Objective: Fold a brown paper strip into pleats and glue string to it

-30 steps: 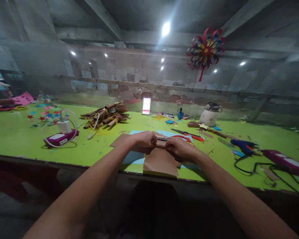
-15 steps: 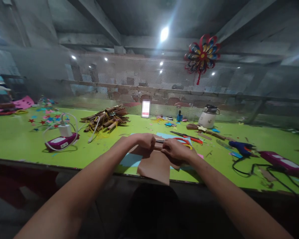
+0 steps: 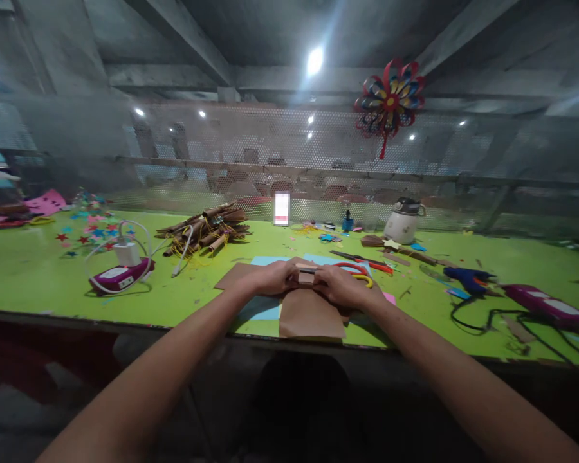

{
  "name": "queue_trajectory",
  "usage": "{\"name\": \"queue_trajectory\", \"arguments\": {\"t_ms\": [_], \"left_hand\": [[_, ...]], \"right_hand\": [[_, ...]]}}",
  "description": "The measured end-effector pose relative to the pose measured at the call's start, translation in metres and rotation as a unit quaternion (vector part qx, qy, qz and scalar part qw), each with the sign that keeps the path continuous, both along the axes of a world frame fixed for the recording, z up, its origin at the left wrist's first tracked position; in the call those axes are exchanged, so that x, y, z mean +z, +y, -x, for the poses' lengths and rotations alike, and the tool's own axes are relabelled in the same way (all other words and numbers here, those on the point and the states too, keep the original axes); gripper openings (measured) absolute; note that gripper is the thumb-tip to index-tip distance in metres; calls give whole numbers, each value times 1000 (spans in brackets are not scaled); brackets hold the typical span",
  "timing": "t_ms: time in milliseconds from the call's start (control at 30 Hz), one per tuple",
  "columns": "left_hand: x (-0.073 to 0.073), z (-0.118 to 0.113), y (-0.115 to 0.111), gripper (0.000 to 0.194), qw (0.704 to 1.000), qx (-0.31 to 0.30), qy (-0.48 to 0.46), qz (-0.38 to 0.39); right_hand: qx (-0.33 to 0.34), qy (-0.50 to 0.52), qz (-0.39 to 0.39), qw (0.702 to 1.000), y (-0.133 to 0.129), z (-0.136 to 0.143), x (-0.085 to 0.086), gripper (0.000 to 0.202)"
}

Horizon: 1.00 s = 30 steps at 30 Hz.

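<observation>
My left hand (image 3: 280, 278) and my right hand (image 3: 340, 285) are closed on the upper part of a brown paper sheet (image 3: 311, 316), whose lower end hangs toward the front edge. Between them a thin dark rod (image 3: 307, 271) lies across the folded paper; its ends are hidden by my fingers. Another brown piece (image 3: 232, 275) sticks out left of my left wrist. Light blue paper (image 3: 265, 310) lies underneath. Just beyond my right hand are the red and yellow handles of scissors (image 3: 367, 281), partly covered.
On the green table (image 3: 193, 302) are a bundle of brown paper rolls (image 3: 212, 231), purple power strips (image 3: 118, 278) with cables, a blue glue gun (image 3: 469, 280), a black-and-red knife (image 3: 361, 260) and a white kettle (image 3: 401, 222). Paper stars (image 3: 96, 230) are scattered at left.
The brown sheet has turned and its lower end now sits flatter and more to the right. My left hand has shifted slightly left, and more of the brown piece beside it shows.
</observation>
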<state>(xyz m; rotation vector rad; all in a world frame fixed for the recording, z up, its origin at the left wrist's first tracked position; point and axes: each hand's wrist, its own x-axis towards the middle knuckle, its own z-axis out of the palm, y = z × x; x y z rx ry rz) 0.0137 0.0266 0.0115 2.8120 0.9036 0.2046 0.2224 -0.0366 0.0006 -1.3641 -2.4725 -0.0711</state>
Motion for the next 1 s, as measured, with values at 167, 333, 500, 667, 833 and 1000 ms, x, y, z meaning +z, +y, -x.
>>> {"name": "queue_trajectory", "arguments": {"t_ms": [167,333,500,667,833,1000], "left_hand": [[-6,5,5,17,1000,0,-16,11],[1,7,5,20,1000,-3,-8,16],[3,8,11,22,998,1,-12,58],[3,7,10,20,997,6,-13,71],[9,7,3,18,997,1,-11,71],[10,9,1,26,998,0,-1,62]], "right_hand": [[13,17,14,1000,3,-8,-4,10],[25,19,20,999,5,-15,-6,14],[24,15,24,999,3,-13,-4,17],[1,-10,-10,1000,0,-3,-2,22],[17,-19,6,1000,2,-1,-1,21],[11,-4,32,999,1,-5,1,19]]}}
